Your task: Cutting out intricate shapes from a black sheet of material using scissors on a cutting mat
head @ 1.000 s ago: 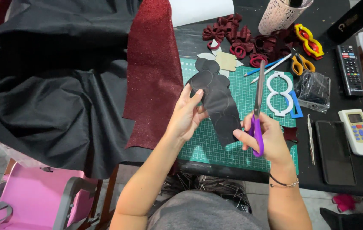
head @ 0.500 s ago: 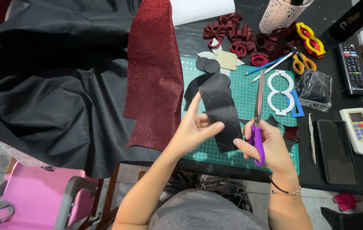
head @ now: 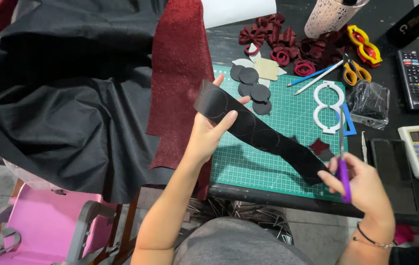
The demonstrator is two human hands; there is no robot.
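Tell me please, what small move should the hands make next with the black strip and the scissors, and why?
Probably bring the purple-handled scissors to the long black strip with traced circles and open the blades at the nearest circle. The left hand holds the strip's upper end stretched over the green cutting mat, the right hand holds its lower end with blades pointing up, away from it, and cut black discs lie nearby.

Long black foam-like strip (head: 258,132): matt, smooth. Dark red sheet (head: 177,73): glittery, rough. Green cutting mat (head: 273,162): matt, gridded. Purple-handled scissors (head: 342,162): metal blades, plastic grips.
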